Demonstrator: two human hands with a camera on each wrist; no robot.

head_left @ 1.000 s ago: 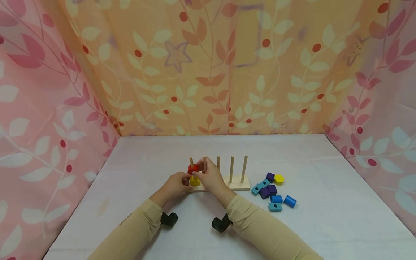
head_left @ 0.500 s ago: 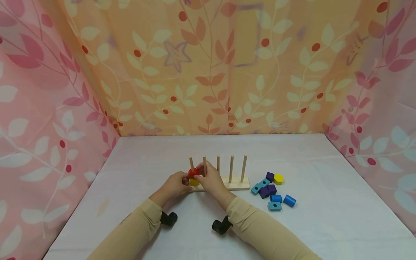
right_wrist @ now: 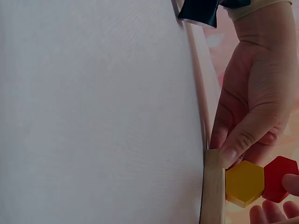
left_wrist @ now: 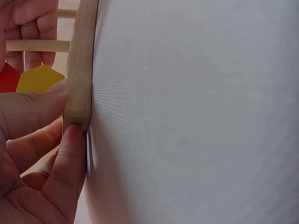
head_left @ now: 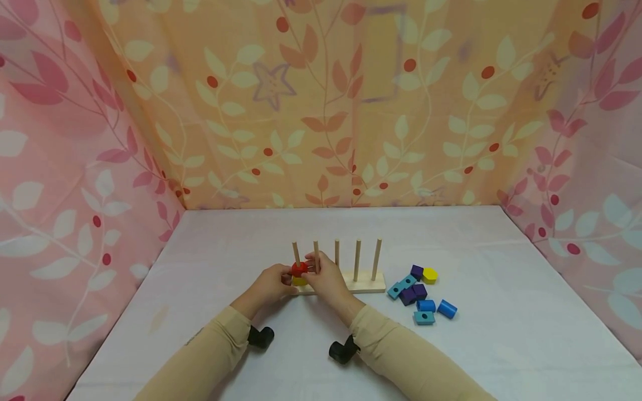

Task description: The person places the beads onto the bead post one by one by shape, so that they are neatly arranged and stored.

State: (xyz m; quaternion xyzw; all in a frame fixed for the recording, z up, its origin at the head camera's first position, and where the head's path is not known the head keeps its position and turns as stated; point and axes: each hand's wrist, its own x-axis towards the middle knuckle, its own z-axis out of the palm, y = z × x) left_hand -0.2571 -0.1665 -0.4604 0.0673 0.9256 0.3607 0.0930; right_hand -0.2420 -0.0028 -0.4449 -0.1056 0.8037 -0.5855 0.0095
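Note:
A wooden peg stand (head_left: 368, 283) with a row of upright pegs lies on the table. My left hand (head_left: 271, 285) pinches the left end of its base (left_wrist: 78, 93), thumb on top and a finger at the end face. Two hexagonal blocks are stacked on the leftmost peg: a yellow block (right_wrist: 244, 184) down by the base and a red block (head_left: 299, 269) against it. My right hand (head_left: 327, 278) holds the red block, its thumb (right_wrist: 290, 184) overlapping the face and its other fingers around the far side. Part of the yellow block is hidden behind the hands.
Right of the stand lie loose blocks: several purple cubes (head_left: 419, 292), teal blocks with holes (head_left: 424, 318), two blue cylinders (head_left: 447, 309) and a yellow hexagonal block (head_left: 429, 275). Patterned cloth (head_left: 321, 111) hangs behind the table and at both sides.
The red block has slid down the leftmost peg onto the yellow block, and my right hand has come down with it. The yellow block has straightened. My left hand stays on the base.

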